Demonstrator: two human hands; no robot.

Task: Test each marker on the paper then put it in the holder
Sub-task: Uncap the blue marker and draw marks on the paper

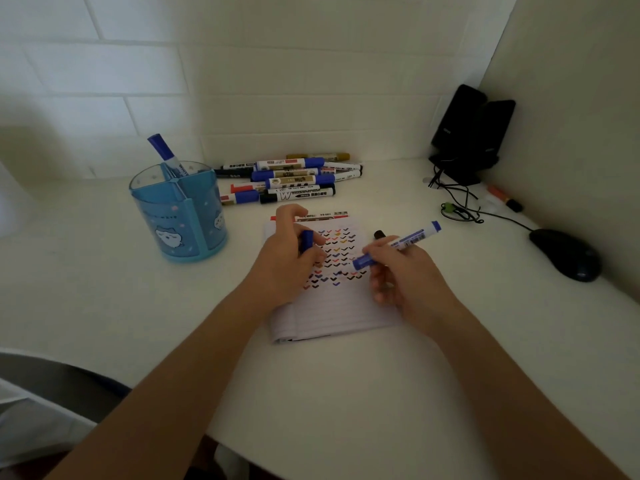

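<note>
Only "WHITEBOARD" can be read, printed along one black-ended marker [298, 195].

A lined white paper pad [329, 306] is lying mid-frame on the white desk [346, 393], under the left hand [287, 261], which is holding a blue plastic cap [306, 240], and the right hand [405, 282], which is holding a blue whiteboard marker [398, 244]. A translucent blue plastic holder [180, 216] is standing to the pad's upper left, and a pile of loose markers [294, 178] is lying behind the pad.
</note>
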